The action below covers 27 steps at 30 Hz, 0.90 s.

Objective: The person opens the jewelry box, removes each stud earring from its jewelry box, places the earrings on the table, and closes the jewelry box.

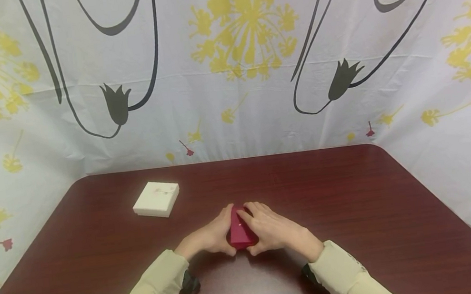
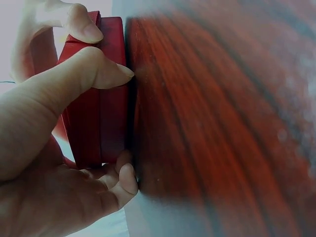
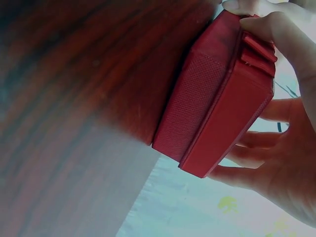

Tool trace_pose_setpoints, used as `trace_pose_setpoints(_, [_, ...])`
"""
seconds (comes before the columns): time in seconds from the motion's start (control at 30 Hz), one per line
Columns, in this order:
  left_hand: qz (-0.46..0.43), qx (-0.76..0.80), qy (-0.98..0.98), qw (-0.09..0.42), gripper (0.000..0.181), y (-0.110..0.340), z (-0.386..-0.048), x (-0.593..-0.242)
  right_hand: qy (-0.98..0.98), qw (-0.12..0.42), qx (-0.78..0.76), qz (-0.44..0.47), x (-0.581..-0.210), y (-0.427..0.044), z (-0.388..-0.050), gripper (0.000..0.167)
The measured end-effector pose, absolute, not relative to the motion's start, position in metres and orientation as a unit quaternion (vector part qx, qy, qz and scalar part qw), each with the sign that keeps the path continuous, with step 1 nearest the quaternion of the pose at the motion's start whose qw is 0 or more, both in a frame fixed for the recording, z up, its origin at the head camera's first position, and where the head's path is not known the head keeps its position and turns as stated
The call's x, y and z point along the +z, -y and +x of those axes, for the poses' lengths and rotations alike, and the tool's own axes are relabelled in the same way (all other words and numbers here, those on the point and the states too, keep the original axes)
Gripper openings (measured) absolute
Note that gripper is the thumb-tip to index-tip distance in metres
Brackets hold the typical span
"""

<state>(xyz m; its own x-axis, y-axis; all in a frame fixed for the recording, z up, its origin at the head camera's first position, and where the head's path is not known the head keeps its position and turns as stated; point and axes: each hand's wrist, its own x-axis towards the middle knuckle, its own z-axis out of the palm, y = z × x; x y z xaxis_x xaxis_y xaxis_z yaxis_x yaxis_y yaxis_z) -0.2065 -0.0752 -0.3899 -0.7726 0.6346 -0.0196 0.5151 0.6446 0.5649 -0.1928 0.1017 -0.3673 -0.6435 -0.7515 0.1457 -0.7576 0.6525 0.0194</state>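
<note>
From my end, the left hand [image 1: 213, 236] and right hand [image 1: 273, 227] both grasp the red lidded box [image 1: 241, 235], low on the dark wood table [image 1: 331, 199], between them; the white box [image 1: 156, 199] sits apart. Lid [image 3: 229, 121] on. Step reads as two-handed holding; I judge the next move calls for even thumb pressure, base steady.

I count one left-hand grip [image 1: 212, 234], one right-hand grip [image 1: 272, 228], one red bow-trimmed box [image 1: 242, 236] between them, one white lidded box [image 1: 157, 198] beyond the left-hand grip, one worktop [image 1: 344, 193] beneath.
</note>
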Motion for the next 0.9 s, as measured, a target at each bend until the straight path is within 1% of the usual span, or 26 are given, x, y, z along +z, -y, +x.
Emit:
trace_pose_setpoints(0.33, [0.308, 0.276, -0.904, 0.110, 0.108, 0.0756, -0.2058, -0.3888, 0.901, 0.098, 0.018, 0.422, -0.3668, -0.1017, -0.1914, 0.083])
trace_pose_setpoints(0.73, [0.335, 0.290, -0.893, 0.082, 0.101, 0.0764, -0.2073, -0.3913, 0.900, 0.104, 0.012, 0.424, -0.3678, -0.1009, -0.1917, 0.084])
trace_pose_setpoints(0.9, [0.338, 0.295, -0.891, 0.075, 0.097, 0.0760, -0.2071, -0.3911, 0.901, 0.097, 0.011, 0.423, -0.3674, -0.1006, -0.1916, 0.084])
